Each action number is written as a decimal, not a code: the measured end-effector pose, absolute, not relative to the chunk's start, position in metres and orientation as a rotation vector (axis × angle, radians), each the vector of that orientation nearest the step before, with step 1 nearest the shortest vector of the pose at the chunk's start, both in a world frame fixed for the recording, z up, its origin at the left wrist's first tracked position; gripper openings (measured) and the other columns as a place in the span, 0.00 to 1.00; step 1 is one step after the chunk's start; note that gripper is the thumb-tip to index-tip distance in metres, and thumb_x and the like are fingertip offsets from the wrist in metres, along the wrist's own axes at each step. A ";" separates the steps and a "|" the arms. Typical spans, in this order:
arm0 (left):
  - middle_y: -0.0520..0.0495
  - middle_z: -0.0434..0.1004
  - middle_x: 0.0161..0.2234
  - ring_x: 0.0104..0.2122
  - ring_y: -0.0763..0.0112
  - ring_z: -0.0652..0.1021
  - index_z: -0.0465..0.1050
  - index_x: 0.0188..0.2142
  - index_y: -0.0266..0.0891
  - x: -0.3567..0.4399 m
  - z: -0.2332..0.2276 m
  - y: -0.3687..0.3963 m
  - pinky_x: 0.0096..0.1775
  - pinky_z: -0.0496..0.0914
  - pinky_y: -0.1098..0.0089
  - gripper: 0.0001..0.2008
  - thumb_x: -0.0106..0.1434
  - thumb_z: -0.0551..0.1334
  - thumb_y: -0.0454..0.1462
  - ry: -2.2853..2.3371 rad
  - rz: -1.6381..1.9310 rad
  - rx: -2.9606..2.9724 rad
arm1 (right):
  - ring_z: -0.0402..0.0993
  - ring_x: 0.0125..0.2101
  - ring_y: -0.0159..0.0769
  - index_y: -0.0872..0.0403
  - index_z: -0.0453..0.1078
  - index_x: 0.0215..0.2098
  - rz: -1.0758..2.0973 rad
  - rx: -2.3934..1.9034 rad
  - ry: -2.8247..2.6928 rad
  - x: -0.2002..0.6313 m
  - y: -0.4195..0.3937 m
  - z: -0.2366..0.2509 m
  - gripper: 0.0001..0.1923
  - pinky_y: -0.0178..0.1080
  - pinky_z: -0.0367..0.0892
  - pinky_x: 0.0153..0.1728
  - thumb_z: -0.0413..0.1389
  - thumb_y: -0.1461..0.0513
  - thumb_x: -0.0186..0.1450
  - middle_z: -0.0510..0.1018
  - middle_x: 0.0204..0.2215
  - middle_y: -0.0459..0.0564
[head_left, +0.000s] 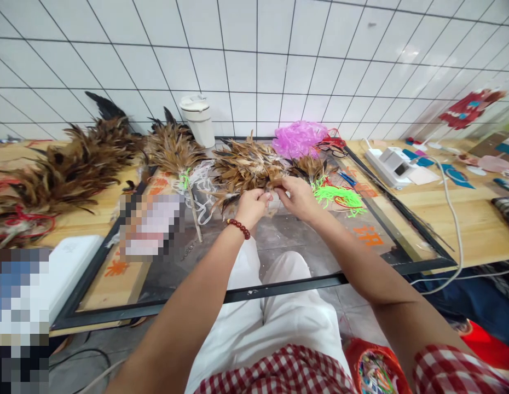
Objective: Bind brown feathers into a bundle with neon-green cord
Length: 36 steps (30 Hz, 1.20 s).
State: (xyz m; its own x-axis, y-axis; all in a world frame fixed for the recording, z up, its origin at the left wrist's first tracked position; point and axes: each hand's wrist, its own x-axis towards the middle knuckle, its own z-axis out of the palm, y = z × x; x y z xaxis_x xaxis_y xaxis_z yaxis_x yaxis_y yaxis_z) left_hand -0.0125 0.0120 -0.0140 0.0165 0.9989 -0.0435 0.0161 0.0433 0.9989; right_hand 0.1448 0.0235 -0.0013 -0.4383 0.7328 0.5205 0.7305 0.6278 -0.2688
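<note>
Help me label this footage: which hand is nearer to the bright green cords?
Right. The right hand is just left of the green cords; the left hand is farther left.

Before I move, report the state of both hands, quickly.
Left hand: closed in a pinch; anything held cannot be made out.
Right hand: curled, fingertips at the brown feathers; grip cannot be told.

Both hands meet at the front of the feather pile (246,167), left hand (253,206) and right hand (295,198) pinching at brown feathers, with the white cup (198,121) standing behind and green strings (340,198) lying to the right!
</note>
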 end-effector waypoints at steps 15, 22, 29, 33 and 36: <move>0.54 0.66 0.22 0.20 0.83 0.66 0.72 0.30 0.35 -0.022 0.002 0.013 0.25 0.64 0.79 0.04 0.59 0.63 0.34 0.743 1.330 0.578 | 0.67 0.32 0.33 0.56 0.72 0.28 0.592 -0.890 -2.496 0.142 0.025 -0.007 0.07 0.37 0.62 0.37 0.53 0.69 0.58 0.72 0.28 0.48; 0.55 0.64 0.19 0.19 0.82 0.67 0.72 0.28 0.33 -0.017 -0.002 0.012 0.24 0.64 0.79 0.07 0.58 0.66 0.36 0.852 1.223 0.620 | 0.66 0.25 0.28 0.55 0.66 0.29 1.395 -0.923 -1.448 0.136 0.029 -0.003 0.14 0.34 0.63 0.30 0.61 0.53 0.56 0.71 0.24 0.44; 0.47 0.76 0.26 0.21 0.79 0.75 0.71 0.29 0.32 -0.012 0.000 0.007 0.23 0.66 0.78 0.06 0.61 0.62 0.35 1.002 1.145 0.652 | 0.60 0.22 0.24 0.56 0.71 0.26 1.300 -0.931 -1.380 0.135 0.031 -0.004 0.18 0.31 0.57 0.25 0.67 0.50 0.49 0.71 0.21 0.41; 0.45 0.77 0.25 0.22 0.77 0.77 0.71 0.31 0.31 -0.011 0.005 0.004 0.24 0.69 0.78 0.08 0.65 0.58 0.33 0.991 1.080 0.630 | 0.67 0.25 0.27 0.55 0.71 0.27 1.278 -0.900 -1.350 0.129 0.029 -0.008 0.19 0.33 0.64 0.29 0.67 0.50 0.48 0.74 0.23 0.43; 0.46 0.76 0.23 0.24 0.76 0.78 0.71 0.31 0.31 -0.010 0.005 0.003 0.26 0.70 0.78 0.08 0.65 0.56 0.31 0.904 1.033 0.537 | 0.69 0.26 0.28 0.54 0.70 0.27 1.327 -0.845 -1.230 0.122 0.025 -0.012 0.18 0.34 0.66 0.30 0.68 0.51 0.47 0.74 0.23 0.43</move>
State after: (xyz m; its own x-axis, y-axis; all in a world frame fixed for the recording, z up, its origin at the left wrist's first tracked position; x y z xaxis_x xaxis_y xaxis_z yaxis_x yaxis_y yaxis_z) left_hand -0.0097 0.0030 0.0053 0.2166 0.8995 -0.3793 -0.4958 0.4361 0.7510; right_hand 0.1216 0.0255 -0.0117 -0.1606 0.9734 0.1636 -0.2369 0.1229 -0.9637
